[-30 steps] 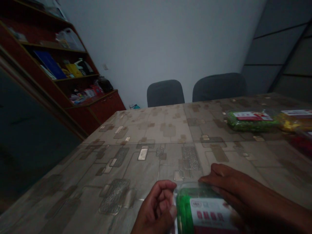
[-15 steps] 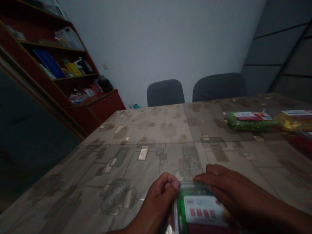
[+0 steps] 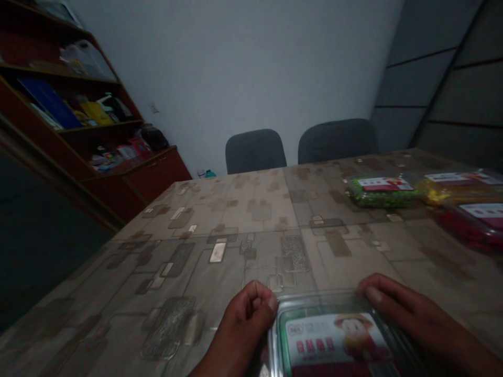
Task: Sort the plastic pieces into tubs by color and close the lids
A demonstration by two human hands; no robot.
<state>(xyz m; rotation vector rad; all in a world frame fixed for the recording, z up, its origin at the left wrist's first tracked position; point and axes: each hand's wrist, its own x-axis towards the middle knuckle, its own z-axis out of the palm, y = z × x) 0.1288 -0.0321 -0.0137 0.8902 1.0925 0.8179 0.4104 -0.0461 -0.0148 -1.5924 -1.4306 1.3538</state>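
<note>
A clear plastic box point(image 3: 334, 340) with green contents and a white and red label lies on the patterned table point(image 3: 243, 220) at the near edge of the view. My left hand point(image 3: 243, 319) is curled against its left side, thumb and fingers pinching the rim. My right hand point(image 3: 412, 319) rests on the box's far right corner, fingers flat over the lid. The box's near part runs out of the frame.
Three more packs lie at the right of the table: a green pack point(image 3: 383, 191), a yellow pack point(image 3: 456, 186) and a red pack point(image 3: 473, 225). Two dark chairs point(image 3: 298, 149) stand behind the far edge. A red-brown shelf unit point(image 3: 74, 115) fills the left wall.
The box now lies flatter and more of its label shows. My right hand slid from the box's far middle to its right corner. The view shifted slightly to the right.
</note>
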